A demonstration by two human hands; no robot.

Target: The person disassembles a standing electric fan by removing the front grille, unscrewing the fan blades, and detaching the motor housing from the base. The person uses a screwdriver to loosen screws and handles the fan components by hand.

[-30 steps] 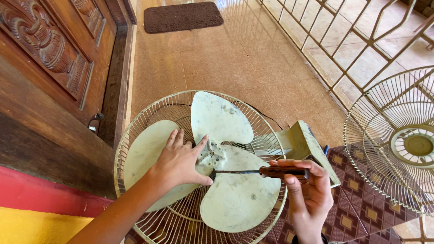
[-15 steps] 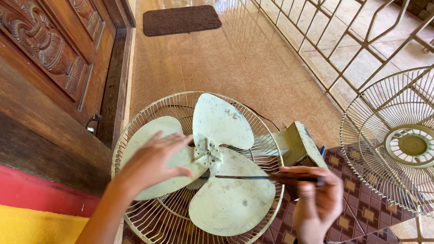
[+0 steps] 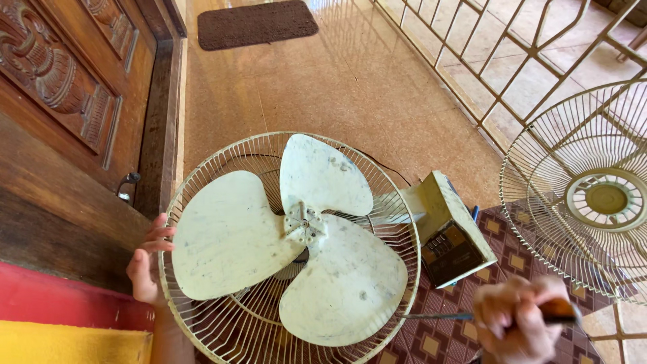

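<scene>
Right hand (image 3: 519,320), blurred, fingers (image 3: 502,311) curled tight around the brown handle of a screwdriver (image 3: 472,315); its thin shaft runs out from the fingers toward the lower rim of the rear fan guard (image 3: 202,317), tip near the wires.

Left hand (image 3: 147,259) sits at the guard's outer rim, fingers (image 3: 160,237) loosely bent and slightly apart, fingertips against the wire edge; whether they grip the rim cannot be told.

Between the two hands, three pale fan blades (image 3: 317,249) lie inside the guard, hub up.

Just beyond the right fingers: fan base box (image 3: 448,229) on a patterned mat (image 3: 519,263). Further out, a detached front guard (image 3: 586,192), railing (image 3: 485,47), brown doormat (image 3: 256,23), carved wooden door (image 3: 60,74).
</scene>
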